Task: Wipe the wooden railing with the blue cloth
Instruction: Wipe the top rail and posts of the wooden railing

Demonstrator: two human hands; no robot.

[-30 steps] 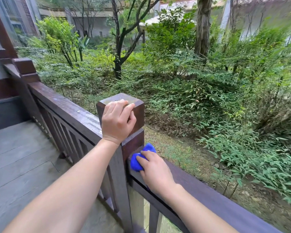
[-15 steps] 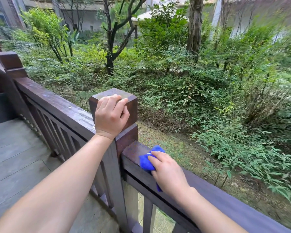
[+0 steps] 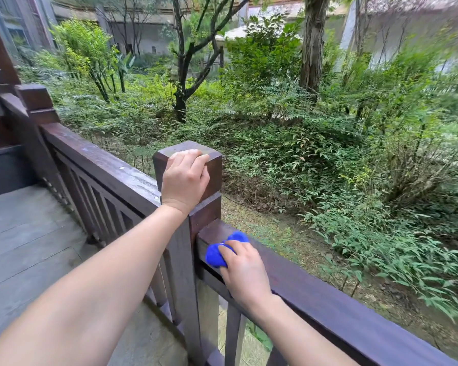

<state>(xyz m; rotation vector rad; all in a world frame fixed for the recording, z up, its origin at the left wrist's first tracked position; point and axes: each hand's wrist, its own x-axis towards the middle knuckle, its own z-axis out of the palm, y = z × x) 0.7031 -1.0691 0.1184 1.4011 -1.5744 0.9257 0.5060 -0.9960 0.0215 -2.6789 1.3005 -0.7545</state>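
Note:
A dark brown wooden railing runs from lower right up to a square post, then on toward the far left. My right hand presses a bunched blue cloth onto the rail's top, close to the post. Most of the cloth is hidden under my fingers. My left hand grips the top of the post, fingers curled over its cap.
A grey plank deck lies to the left of the railing, with vertical balusters under the rail. A second post stands at the far left by a building wall. Beyond the rail the ground drops to dirt, shrubs and trees.
My right hand slid the cloth away from the post along the rail, then back toward it. My left hand has stayed on the post cap.

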